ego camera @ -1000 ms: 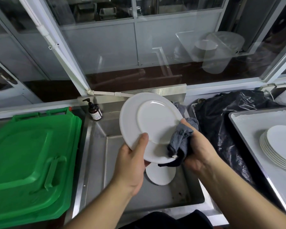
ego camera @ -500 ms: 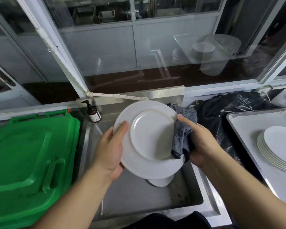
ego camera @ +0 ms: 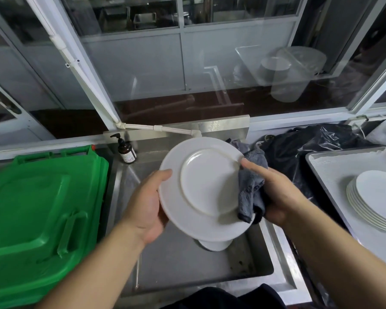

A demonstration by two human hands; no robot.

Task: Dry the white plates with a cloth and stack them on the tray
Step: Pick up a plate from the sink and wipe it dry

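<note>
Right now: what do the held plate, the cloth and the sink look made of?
Plate: glazed ceramic or porcelain by the look, smooth white with a soft sheen; melamine can't be ruled out. Cloth: grey microfibre or terry, fuzzy nap and limp folds. Sink: stainless steel, brushed grey with dull reflections and dark staining near the front right corner.

1. One head-worn wide-angle view looks forward and down, close above the left hand (ego camera: 147,204) and right hand (ego camera: 276,197).
2. It faces the large glass window (ego camera: 210,63) beyond both hands.
</note>
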